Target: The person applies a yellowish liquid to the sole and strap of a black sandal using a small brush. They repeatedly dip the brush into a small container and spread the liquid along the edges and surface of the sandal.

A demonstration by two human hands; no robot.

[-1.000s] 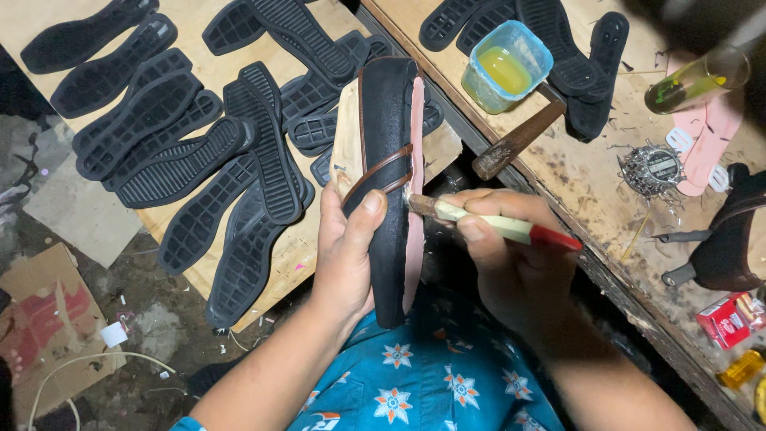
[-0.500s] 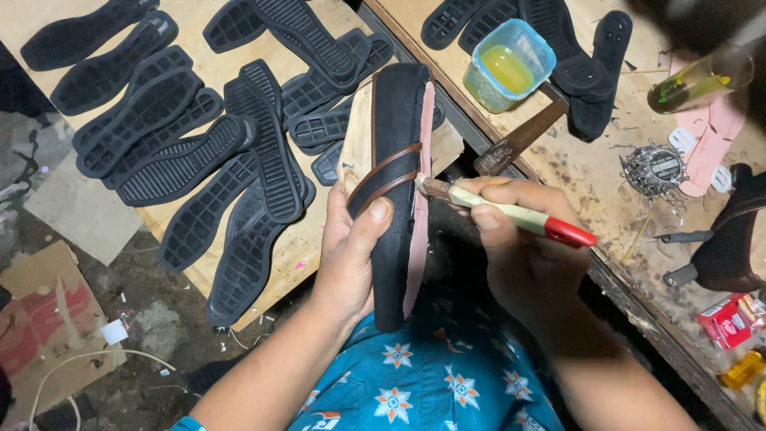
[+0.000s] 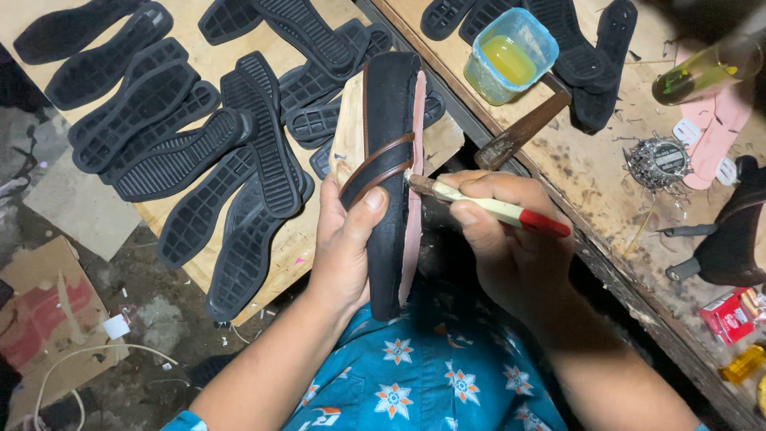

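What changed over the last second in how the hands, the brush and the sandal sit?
The right hand moved the brush up along the sandal, from below the brown strap to the strap's end at the pink edge. The left hand kept its grip on the sandal, thumb by the strap. The black soles, glue tub and hammer stayed put.

Left hand (image 3: pixel 345 247) grips with thumb raised; right hand (image 3: pixel 511 247) curls closed, knuckles up.
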